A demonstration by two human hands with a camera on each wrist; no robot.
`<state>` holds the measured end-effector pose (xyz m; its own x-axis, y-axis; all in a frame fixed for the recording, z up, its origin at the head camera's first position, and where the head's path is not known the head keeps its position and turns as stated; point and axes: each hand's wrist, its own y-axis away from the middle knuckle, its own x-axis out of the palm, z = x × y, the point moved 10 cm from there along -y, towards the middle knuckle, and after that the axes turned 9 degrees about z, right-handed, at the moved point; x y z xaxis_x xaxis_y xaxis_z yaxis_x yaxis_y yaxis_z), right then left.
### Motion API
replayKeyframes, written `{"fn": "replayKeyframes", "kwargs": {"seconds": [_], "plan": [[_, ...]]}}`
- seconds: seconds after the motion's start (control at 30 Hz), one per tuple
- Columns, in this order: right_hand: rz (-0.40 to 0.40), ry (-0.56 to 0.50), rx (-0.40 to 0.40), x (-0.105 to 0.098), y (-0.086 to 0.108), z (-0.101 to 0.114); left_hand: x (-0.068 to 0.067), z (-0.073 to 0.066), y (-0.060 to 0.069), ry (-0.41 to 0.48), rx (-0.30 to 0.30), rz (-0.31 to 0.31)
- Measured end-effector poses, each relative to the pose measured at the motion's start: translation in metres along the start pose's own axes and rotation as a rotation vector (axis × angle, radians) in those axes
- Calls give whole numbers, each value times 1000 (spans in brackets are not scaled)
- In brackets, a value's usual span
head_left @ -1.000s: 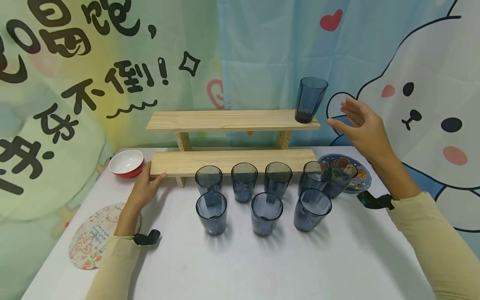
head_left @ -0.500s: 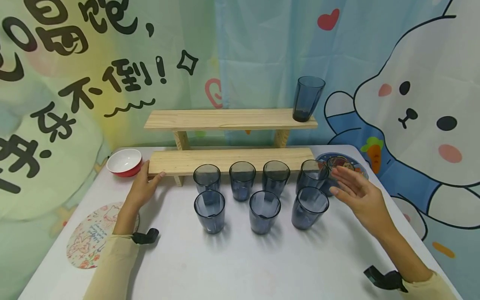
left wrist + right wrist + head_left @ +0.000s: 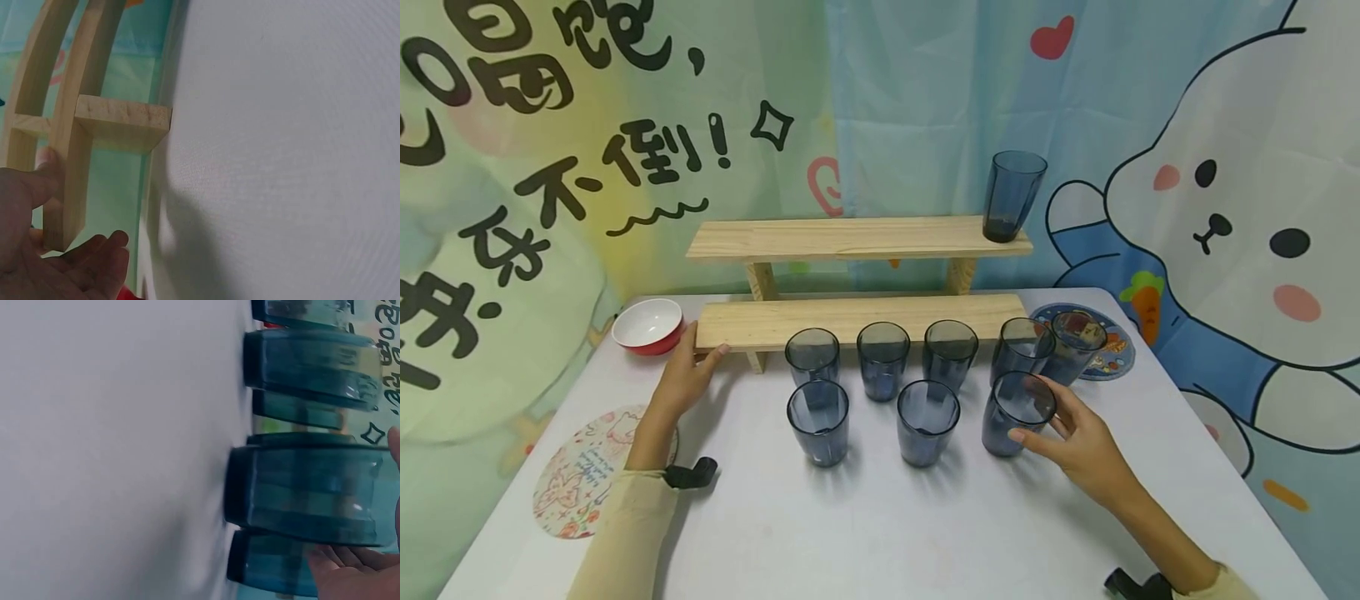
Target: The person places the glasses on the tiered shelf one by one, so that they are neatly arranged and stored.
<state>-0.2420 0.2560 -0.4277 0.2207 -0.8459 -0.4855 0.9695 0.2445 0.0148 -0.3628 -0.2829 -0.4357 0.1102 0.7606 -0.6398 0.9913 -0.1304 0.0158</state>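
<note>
The curtain (image 3: pixel 895 100) reads "不倒!" — the left grip (image 3: pixel 687 375) pinches a shelf (image 3: pixel 857 313), the right grip (image 3: pixel 1084 448) apparently encircles a glass (image 3: pixel 1006 418).

The drinking glasses (image 3: pixel 817 429) were translucent smoky blue (teal in the right wrist view), and the two-tier shelf (image 3: pixel 842 239) showed pale wood grain. The bowl (image 3: pixel 647 323) was white inside, red outside. The pale round mat (image 3: pixel 580 477) bore pink and red drawings, the blue round mat (image 3: pixel 1116 358) a multicoloured print. The surface (image 3: pixel 880 537) was white, the sleeves (image 3: pixel 625 533) beige, the backdrop (image 3: pixel 910 108) green, yellow and blue with black lettering.
</note>
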Motion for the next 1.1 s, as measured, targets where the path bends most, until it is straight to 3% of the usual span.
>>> {"fn": "replayKeyframes", "kwargs": {"seconds": [0.43, 0.8, 1.1], "plan": [[-62, 7, -76, 9, -3, -3, -1, -1, -1, 13, 13, 0], [-98, 53, -110, 7, -2, 1, 0, 5, -1, 9, -14, 11], [-111, 91, -68, -8, -2, 25, -1, 6, -1, 7, -25, 14]]}}
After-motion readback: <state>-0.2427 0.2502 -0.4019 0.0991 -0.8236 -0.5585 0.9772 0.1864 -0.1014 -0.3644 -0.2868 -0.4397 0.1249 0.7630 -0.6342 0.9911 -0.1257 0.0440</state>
